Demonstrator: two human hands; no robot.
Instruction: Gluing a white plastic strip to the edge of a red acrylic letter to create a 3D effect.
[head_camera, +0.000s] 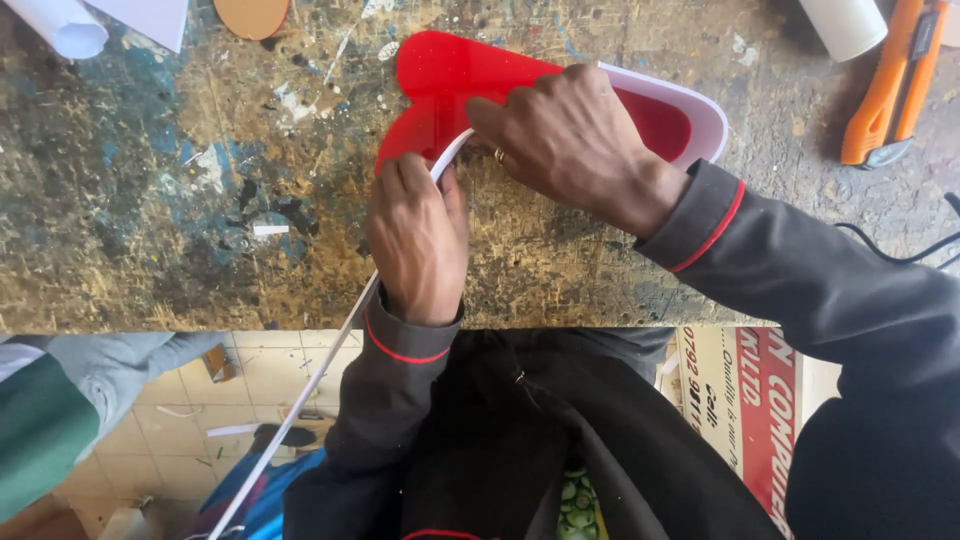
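Note:
A glossy red acrylic shape (450, 75) lies flat on the paint-stained workbench (150, 220). A white plastic strip (330, 360) runs along its edge, rounds the right end as a raised rim, and trails down past the bench's front edge. My left hand (418, 240) pinches the strip against the lower left edge of the red shape. Pressing down on the middle of the red shape is my right hand (565, 135), fingers on the strip; it wears a ring.
An orange utility knife (890, 85) and a white roll (845, 25) lie at the back right. Rolled white paper (70, 25) and a brown disc (250, 15) sit at the back left. A black cable (900, 250) crosses the right. Another person's sleeve (60, 410) shows lower left.

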